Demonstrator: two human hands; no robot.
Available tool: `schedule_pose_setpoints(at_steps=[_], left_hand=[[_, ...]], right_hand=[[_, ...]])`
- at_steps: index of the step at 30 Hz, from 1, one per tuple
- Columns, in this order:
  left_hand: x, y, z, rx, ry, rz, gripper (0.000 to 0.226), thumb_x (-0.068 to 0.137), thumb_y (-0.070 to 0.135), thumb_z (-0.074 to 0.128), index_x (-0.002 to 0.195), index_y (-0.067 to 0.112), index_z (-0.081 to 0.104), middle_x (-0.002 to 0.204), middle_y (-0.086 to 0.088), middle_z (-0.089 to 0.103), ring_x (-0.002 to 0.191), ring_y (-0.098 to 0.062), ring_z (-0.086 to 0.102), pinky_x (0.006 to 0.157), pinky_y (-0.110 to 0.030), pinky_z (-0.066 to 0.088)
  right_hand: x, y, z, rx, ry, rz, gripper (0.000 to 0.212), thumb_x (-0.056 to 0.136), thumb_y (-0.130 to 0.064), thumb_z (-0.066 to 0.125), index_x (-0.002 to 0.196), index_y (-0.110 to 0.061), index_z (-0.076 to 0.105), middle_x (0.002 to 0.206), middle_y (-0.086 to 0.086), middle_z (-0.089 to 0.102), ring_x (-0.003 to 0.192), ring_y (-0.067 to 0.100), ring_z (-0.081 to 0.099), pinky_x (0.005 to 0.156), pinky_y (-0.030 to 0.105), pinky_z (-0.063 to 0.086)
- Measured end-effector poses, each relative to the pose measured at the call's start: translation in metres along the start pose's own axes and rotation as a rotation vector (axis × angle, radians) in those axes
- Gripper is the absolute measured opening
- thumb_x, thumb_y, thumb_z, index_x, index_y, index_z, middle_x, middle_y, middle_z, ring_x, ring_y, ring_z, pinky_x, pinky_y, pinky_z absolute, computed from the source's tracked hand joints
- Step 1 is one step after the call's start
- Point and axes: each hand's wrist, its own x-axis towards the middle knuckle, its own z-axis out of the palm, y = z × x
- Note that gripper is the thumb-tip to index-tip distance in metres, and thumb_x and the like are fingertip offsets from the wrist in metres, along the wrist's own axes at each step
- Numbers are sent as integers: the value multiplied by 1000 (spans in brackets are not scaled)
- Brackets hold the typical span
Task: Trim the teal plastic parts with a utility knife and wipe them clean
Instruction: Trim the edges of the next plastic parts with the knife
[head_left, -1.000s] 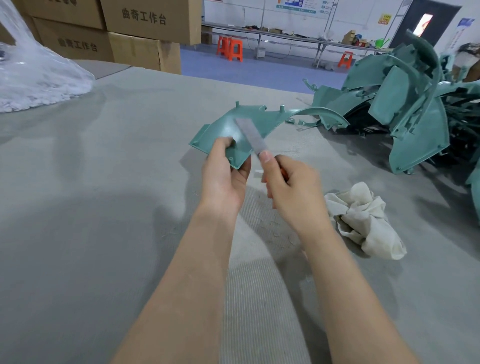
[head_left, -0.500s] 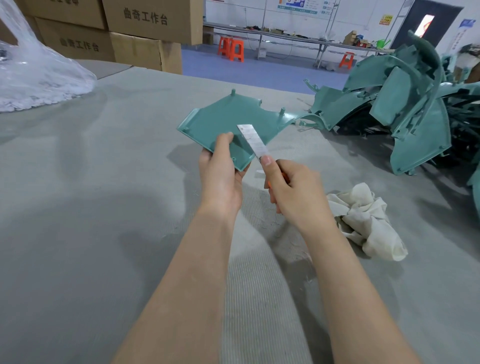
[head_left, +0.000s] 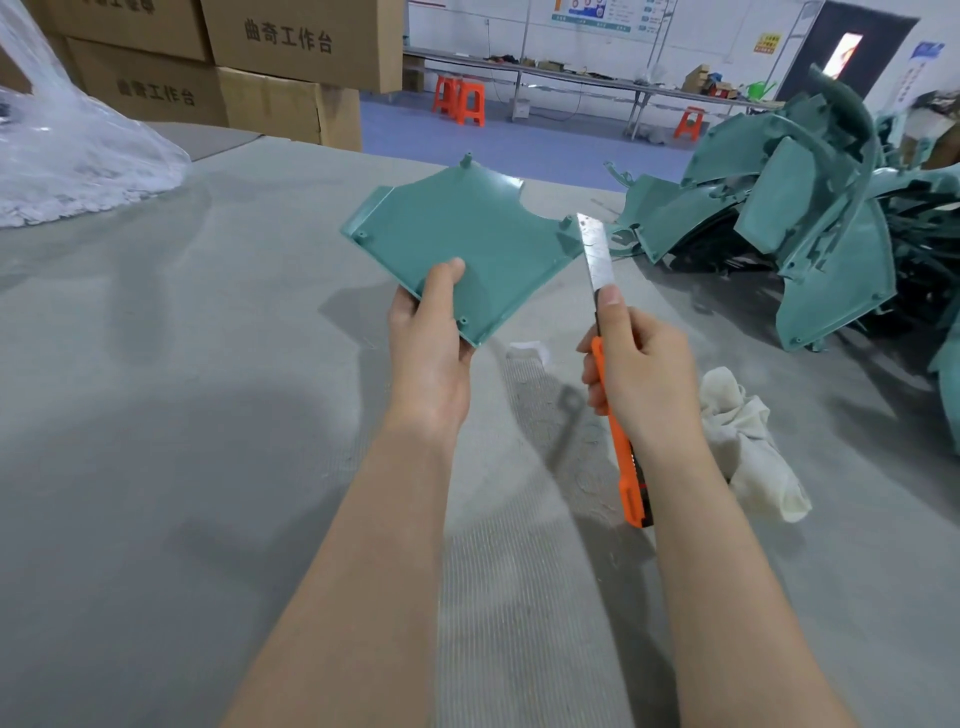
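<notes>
Compared with the earlier frames, the flat teal plastic panel (head_left: 467, 244) is now turning its broad face toward the camera. The steel blade (head_left: 596, 254) is coming off that face to stand just beside the panel's right corner; contact there cannot be confirmed.

The grey felt-covered work table (head_left: 156, 441) is filling most of the frame. At the right edge, a tangled heap of teal plastic parts (head_left: 831, 234) is resting on it; which of these are already trimmed cannot be told. The panel is being held above the table at centre frame, just left of the heap. A crumpled white cloth (head_left: 748, 441) is lying on the table right of centre, beside the right forearm, and neither hand is touching it. The orange-handled utility knife (head_left: 621, 452) is pointing up-frame with its blade extended.

The left hand (head_left: 431, 348) is grasping the panel's lower corner, thumb on the upper face and fingers beneath. The right hand (head_left: 641, 374) is clenching round the knife handle, with one fingertip pressing at the base of the blade.

Judgement: this panel is being trimmed or its edges are being checked. It is not yet being wiped, since the cloth is lying idle. The size of the heap is suggesting that much of the batch is remaining.
</notes>
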Motion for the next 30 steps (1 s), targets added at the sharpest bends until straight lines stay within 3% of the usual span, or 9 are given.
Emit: schedule_pose_setpoints(at_steps=[16, 30], left_hand=[[-3, 2, 3, -23, -8, 8, 12, 92, 12, 58, 89, 24, 59, 74, 14, 71, 69, -2, 68, 58, -18, 52], [-5, 4, 3, -32, 9, -1, 12, 92, 11, 57, 90, 23, 60, 73, 11, 71, 65, -2, 67, 55, -17, 51]], right_hand=[[-2, 0, 3, 9, -56, 32, 53, 99, -49, 45, 63, -11, 53, 51, 0, 51, 42, 11, 45, 40, 19, 38], [-4, -3, 0, 13, -114, 29, 54, 99, -49, 43, 66, -8, 55, 49, -1, 50, 40, 13, 45, 39, 19, 38]])
